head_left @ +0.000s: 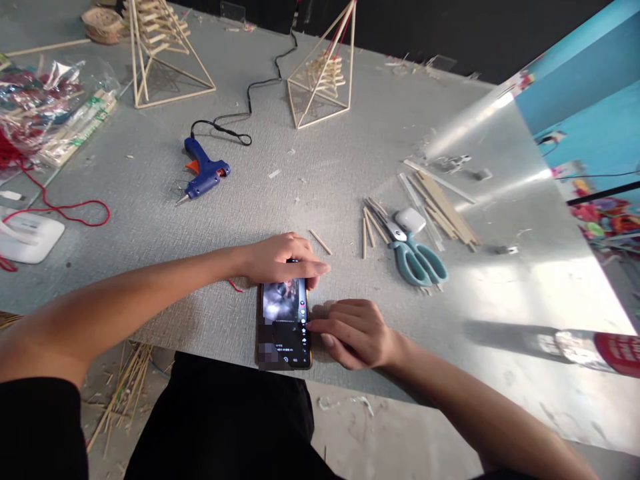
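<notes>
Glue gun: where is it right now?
In the head view the glue gun lies on the table, left of centre, beyond the left hand, near the left stick pyramid.

A blue glue gun lies on the grey tabletop, its black cord trailing back between two stick pyramids. Teal scissors rest just beside loose wooden sticks; red string curls at left.

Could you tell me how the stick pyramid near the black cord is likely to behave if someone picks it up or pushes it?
The stick pyramid is an open frame of thin sticks, so it is probably very light and would slide on the table rather than tip, given its wide base. Its slender members look fragile; squeezing could snap them.
</notes>
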Motion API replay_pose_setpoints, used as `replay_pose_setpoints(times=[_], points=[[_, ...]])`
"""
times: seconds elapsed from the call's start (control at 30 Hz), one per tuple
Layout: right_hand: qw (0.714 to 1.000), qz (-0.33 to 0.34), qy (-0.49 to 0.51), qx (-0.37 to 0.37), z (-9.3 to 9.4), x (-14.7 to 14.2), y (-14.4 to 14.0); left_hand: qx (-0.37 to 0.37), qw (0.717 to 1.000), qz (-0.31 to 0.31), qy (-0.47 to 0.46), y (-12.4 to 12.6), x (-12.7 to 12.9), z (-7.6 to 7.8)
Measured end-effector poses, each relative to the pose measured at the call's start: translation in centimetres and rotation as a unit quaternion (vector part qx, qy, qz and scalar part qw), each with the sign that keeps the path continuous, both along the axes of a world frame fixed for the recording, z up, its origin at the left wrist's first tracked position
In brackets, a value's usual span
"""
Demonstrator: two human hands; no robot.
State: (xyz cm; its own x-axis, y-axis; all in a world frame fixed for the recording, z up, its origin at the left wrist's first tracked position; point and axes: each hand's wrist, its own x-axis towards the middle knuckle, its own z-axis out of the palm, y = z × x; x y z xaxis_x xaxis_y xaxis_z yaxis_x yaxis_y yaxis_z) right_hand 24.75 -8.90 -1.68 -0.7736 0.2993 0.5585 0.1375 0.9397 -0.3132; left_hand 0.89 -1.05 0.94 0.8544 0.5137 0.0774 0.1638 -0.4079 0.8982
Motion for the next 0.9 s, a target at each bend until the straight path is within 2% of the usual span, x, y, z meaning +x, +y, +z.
replay_pose_setpoints(times=[0.17, 0.43, 0.9], points=[[1.000, 0.006, 0.003, -0.004, -0.26, 0.20, 0.01, -0.002, 1.000, 0.001, -0.001, -0.05, -0.03, -0.03], [0.997, 0.065, -0.030, -0.011, -0.61, 0.55, 0.14, 0.002, 1.000, 0.002, 0.002, -0.01, -0.03, 0.00], [0.996, 0.071, -0.034, -0.027, -0.44, 0.21, 0.18, 0.000, 1.000, 0.003, 0.005, -0.01, -0.01, 0.08]])
